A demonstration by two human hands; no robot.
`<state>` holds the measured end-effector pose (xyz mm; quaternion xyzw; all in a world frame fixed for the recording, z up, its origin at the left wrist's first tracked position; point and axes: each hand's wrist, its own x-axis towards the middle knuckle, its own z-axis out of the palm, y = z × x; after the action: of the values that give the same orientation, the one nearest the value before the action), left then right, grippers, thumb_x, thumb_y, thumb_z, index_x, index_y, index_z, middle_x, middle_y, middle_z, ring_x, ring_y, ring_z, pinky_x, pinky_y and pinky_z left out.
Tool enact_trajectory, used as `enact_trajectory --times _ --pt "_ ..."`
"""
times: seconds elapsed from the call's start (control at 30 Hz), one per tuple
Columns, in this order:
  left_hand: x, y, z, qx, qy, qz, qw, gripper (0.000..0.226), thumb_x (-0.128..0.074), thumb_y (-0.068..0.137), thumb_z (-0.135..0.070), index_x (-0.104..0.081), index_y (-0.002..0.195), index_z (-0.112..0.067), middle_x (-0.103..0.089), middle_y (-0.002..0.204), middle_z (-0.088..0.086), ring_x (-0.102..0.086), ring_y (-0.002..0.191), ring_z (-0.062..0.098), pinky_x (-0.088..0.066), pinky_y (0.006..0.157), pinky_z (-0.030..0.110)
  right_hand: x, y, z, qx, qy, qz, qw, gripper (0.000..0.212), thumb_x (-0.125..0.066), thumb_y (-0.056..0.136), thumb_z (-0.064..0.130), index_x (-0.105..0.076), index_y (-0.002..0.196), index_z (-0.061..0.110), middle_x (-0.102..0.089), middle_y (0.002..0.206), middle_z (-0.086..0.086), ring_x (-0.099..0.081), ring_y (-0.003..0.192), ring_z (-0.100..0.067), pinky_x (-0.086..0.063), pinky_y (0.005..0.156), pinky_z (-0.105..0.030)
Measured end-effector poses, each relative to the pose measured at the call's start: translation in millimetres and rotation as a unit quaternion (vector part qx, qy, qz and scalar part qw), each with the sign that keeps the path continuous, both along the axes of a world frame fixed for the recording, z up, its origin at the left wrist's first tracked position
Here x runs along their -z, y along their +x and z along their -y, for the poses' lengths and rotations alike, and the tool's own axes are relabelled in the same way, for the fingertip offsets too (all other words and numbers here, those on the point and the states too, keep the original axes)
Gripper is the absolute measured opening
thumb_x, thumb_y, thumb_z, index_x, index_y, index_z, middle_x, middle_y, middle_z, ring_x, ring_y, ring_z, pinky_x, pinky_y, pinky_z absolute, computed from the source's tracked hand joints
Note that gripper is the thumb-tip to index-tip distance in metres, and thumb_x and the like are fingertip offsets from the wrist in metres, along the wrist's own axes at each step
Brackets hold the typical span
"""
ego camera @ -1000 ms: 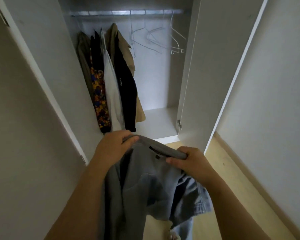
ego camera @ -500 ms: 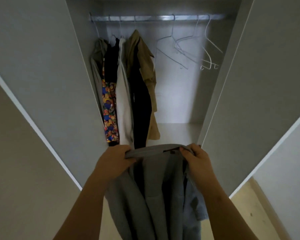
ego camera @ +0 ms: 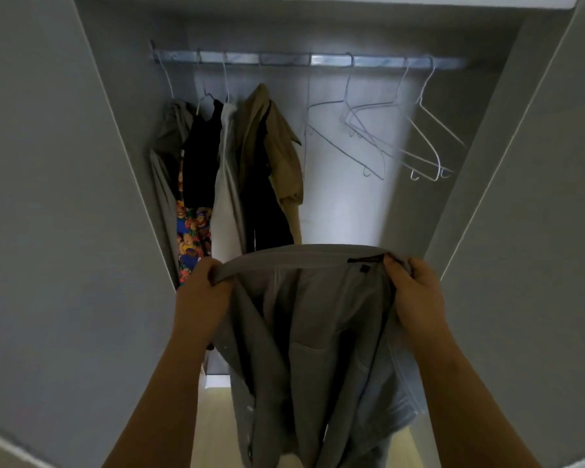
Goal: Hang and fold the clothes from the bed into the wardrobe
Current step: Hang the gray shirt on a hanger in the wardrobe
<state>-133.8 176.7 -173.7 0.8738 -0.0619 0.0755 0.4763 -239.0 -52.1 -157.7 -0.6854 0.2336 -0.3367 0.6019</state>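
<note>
A grey shirt (ego camera: 304, 332) hangs in front of me, held up by its collar. My left hand (ego camera: 200, 298) grips the collar's left end, and my right hand (ego camera: 416, 295) grips the right end, stretching the collar flat between them. Behind it stands the open white wardrobe (ego camera: 345, 204) with a metal rail (ego camera: 311, 59) across the top. Several garments (ego camera: 233, 170) hang at the rail's left: grey, black, a colourful print, white and tan. Several bare wire hangers (ego camera: 385, 136) hang at the right.
The wardrobe's two open doors flank me, the left door (ego camera: 65, 214) and the right door (ego camera: 527, 214). Pale wooden floor (ego camera: 213, 430) shows below the shirt. Free space lies under the bare hangers on the right.
I have stepped closer to the wardrobe and my view has risen to the rail. Both hands have raised the shirt and spread its collar wider apart.
</note>
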Motion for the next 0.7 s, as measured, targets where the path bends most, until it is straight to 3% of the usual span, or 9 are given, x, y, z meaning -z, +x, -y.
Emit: enact_trajectory --times 0.07,0.17,0.23,0.3,0.4,0.47,0.57,0.6,0.7 --pt "-12.6 32.9 9.4 0.003 -0.161 -0.096 0.982 0.012 -0.052 0.091 -0.015 -0.052 0.080 -0.020 -0.057 0.083 0.004 -0.054 0.083 0.025 -0.045 0.070 0.032 -8.1 35.0 5.4 0.002 -0.006 -0.007 1.000 0.037 -0.055 0.092 0.019 -0.040 0.058 0.019 -0.044 0.051 0.010 -0.042 0.050 -0.003 -0.035 0.046 -0.011" --pt "-32.8 69.6 27.5 0.025 -0.349 -0.210 0.913 0.010 -0.052 0.092 -0.015 -0.061 0.094 -0.013 -0.062 0.104 0.017 -0.057 0.100 0.033 -0.047 0.090 0.043 -11.6 75.3 11.3 0.024 -0.009 -0.014 1.000 0.035 -0.056 0.091 0.018 -0.044 0.058 0.019 -0.046 0.048 0.012 -0.043 0.046 0.002 -0.035 0.046 -0.012" --pt "-42.9 85.4 40.3 0.037 -0.438 -0.255 0.861 0.028 -0.049 0.092 -0.015 -0.059 0.116 -0.005 -0.064 0.106 0.019 -0.061 0.092 0.032 -0.050 0.081 0.038 -7.2 92.2 15.9 0.028 -0.013 -0.031 0.999 0.030 -0.055 0.091 0.021 -0.049 0.062 0.020 -0.047 0.056 0.007 -0.045 0.053 -0.003 -0.037 0.049 -0.015" --pt "-52.4 94.4 53.7 0.043 -0.473 -0.268 0.838 0.037 -0.045 0.093 -0.012 -0.050 0.126 0.003 -0.062 0.113 0.018 -0.062 0.080 0.026 -0.049 0.070 0.030 -0.1 105.2 21.2 0.031 -0.013 -0.051 0.998 0.028 -0.055 0.091 0.022 -0.053 0.064 0.020 -0.050 0.058 0.004 -0.046 0.055 -0.007 -0.038 0.050 -0.015" --pt "-60.0 107.6 69.1 0.055 -0.509 -0.278 0.813 0.036 -0.039 0.096 -0.013 -0.050 0.126 0.004 -0.057 0.123 0.019 -0.057 0.110 0.034 -0.045 0.082 0.033 7.2 125.7 25.3 0.019 0.004 -0.078 0.997 0.025 -0.055 0.092 0.022 -0.056 0.067 0.021 -0.054 0.062 0.003 -0.049 0.061 -0.010 -0.037 0.056 -0.025" --pt "-65.2 118.1 78.2 0.077 -0.546 -0.296 0.780 0.031 -0.039 0.098 -0.021 -0.059 0.116 -0.005 -0.060 0.116 0.006 -0.059 0.104 0.026 -0.046 0.082 0.029 9.5 140.9 29.3 -0.007 0.018 -0.088 0.996 0.024 -0.055 0.092 0.019 -0.057 0.068 0.021 -0.055 0.065 0.002 -0.050 0.064 -0.011 -0.037 0.058 -0.024" --pt "-70.4 141.2 90.5 0.091 -0.599 -0.280 0.745 0.039 -0.031 0.100 -0.025 -0.051 0.128 -0.006 -0.057 0.128 0.010 -0.051 0.120 0.026 -0.042 0.099 0.033 8.8 165.7 38.4 -0.072 0.010 -0.118 0.990 0.023 -0.055 0.091 0.014 -0.059 0.070 0.020 -0.057 0.069 0.004 -0.052 0.069 -0.011 -0.036 0.058 -0.021" --pt "-70.9 149.2 94.2 0.099 -0.606 -0.266 0.743 0.038 -0.031 0.100 -0.026 -0.055 0.124 -0.008 -0.063 0.120 0.009 -0.055 0.116 0.025 -0.045 0.097 0.032 7.9 175.2 41.8 -0.099 0.008 -0.127 0.987 0.021 -0.054 0.091 0.012 -0.060 0.072 0.021 -0.059 0.073 0.004 -0.054 0.074 -0.012 -0.038 0.060 -0.020" --pt "-72.0 172.7 108.3 0.103 -0.609 -0.228 0.752 0.033 -0.038 0.097 -0.030 -0.065 0.098 -0.012 -0.074 0.084 0.002 -0.067 0.083 0.017 -0.053 0.074 0.030 2.2 206.1 53.4 -0.164 0.010 -0.145 0.976 0.021 -0.053 0.091 0.005 -0.061 0.079 0.021 -0.062 0.088 0.003 -0.058 0.087 -0.016 -0.046 0.070 -0.020"
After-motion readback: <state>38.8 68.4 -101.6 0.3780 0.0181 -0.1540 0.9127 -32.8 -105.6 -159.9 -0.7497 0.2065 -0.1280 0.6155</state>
